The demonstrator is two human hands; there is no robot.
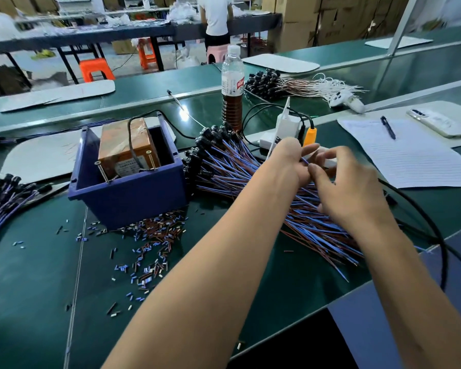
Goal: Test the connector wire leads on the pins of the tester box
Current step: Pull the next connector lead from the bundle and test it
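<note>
Both hands over fanned pile of blue-and-brown connector wire leads [240, 166]; left hand [290, 161] and right hand [343, 182] pinch one lead; selection step, judged; next: carry its ends to screw pins of blue plastic tester box [128, 193].

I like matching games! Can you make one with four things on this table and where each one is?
Things:
1. pen
2. bottle
3. orange box
4. wire bits

Places:
A. inside the blue bin
B. scattered on the green table in front of the bin
C. lying on the lined paper
D. standing upright behind the wire pile

Pairs: 1-C, 2-D, 3-A, 4-B
</note>
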